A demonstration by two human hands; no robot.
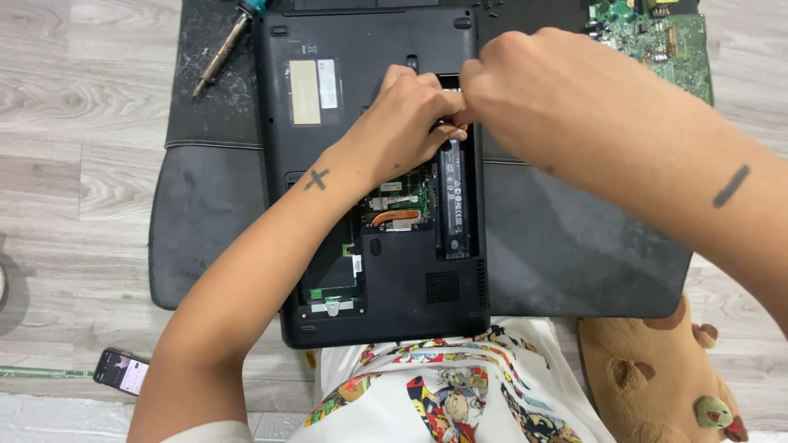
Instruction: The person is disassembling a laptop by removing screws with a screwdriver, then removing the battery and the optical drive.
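A black laptop (328,49) lies upside down on a dark mat (205,213), its lower cover off so a green board and copper heat pipe (396,216) show. A long black battery (453,201) sits in the bay along the right side. My left hand (406,123) and my right hand (501,82) meet at the battery's far end, fingers curled and pinching there. What exactly the fingertips hold is hidden by the hands.
A screwdriver (220,54) lies on the mat at the far left. A green circuit board (661,37) rests at the far right. A phone (121,371) lies on the wooden floor near left, and a brown plush toy (657,385) sits near right.
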